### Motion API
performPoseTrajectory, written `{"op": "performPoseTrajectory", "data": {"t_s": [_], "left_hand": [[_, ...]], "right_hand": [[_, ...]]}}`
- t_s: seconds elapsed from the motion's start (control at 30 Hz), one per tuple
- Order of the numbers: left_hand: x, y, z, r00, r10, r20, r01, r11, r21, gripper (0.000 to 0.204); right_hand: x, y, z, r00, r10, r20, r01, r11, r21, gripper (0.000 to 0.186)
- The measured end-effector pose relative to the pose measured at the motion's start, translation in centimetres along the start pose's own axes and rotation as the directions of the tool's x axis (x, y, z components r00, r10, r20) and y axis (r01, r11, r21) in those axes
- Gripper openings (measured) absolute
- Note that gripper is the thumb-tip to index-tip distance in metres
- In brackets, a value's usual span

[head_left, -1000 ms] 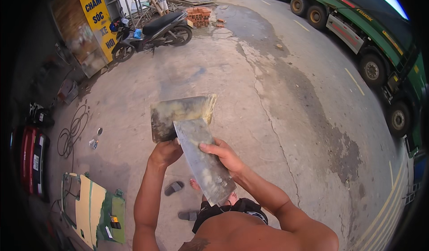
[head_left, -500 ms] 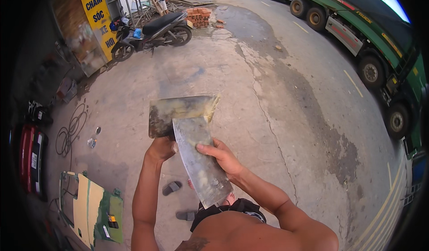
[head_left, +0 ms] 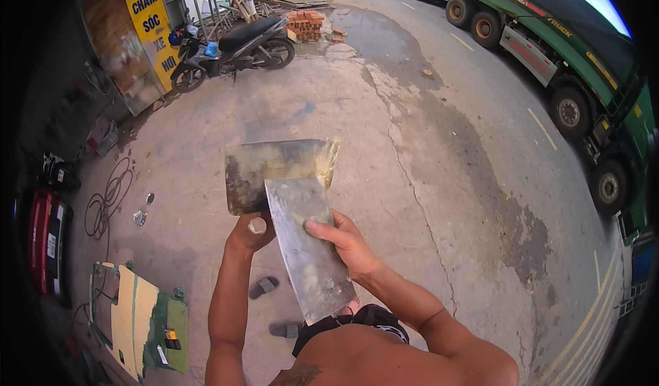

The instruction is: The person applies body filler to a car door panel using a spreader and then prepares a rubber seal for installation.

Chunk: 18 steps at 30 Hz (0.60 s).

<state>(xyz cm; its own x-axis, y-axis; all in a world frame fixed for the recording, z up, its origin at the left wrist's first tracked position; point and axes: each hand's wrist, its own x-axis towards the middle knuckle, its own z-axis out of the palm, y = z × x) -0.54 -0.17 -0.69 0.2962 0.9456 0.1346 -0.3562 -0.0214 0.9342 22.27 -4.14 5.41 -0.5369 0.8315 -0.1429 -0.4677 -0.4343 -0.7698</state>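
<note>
My left hand (head_left: 248, 233) is closed round the handle of a wide putty knife, and the pale butt of that handle shows at the fist. The putty knife (head_left: 247, 173) has a broad blade with dark stains and a yellowish smear along its right end. In my right hand (head_left: 347, 245) is a long rectangular grey plate (head_left: 309, 276), thin and smeared, gripped by its right edge with the thumb flat on top. The plate's far end overlaps the lower part of the blade. Whether the two touch I cannot tell. The right fingers are hidden beneath the plate.
On the concrete at lower left lies a car door panel (head_left: 137, 317), partly cream and green. Two grey slippers (head_left: 263, 288) lie near my feet. A coiled hose (head_left: 106, 204), a parked motorbike (head_left: 237, 49), stacked bricks (head_left: 304, 25) and a green truck (head_left: 549, 49) stand farther out.
My left hand has turned slightly, so the handle's butt now shows. The broad blade has shifted a little up and left. The plate in my right hand has barely moved.
</note>
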Motion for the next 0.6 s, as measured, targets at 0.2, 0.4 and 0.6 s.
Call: {"op": "performPoseTrajectory", "data": {"t_s": [0.2, 0.4, 0.6], "left_hand": [[-0.8, -2.1, -1.2, 0.995, -0.063, -0.078, 0.076, 0.981, 0.179, 0.041], [-0.6, -0.1, 0.1, 0.999, -0.025, -0.028, 0.028, 0.992, 0.125, 0.062], [0.2, 1.3, 1.1, 1.0, -0.023, 0.007, 0.023, 1.0, 0.008, 0.055]], "right_hand": [[-0.2, 0.8, 0.9, 0.995, -0.077, -0.058, 0.078, 0.997, 0.012, 0.045], [-0.2, 0.7, 0.9, 0.999, -0.037, -0.023, 0.037, 0.999, 0.013, 0.045], [-0.6, 0.5, 1.2, 0.999, 0.0, -0.04, 0.001, 1.0, 0.007, 0.046]]}}
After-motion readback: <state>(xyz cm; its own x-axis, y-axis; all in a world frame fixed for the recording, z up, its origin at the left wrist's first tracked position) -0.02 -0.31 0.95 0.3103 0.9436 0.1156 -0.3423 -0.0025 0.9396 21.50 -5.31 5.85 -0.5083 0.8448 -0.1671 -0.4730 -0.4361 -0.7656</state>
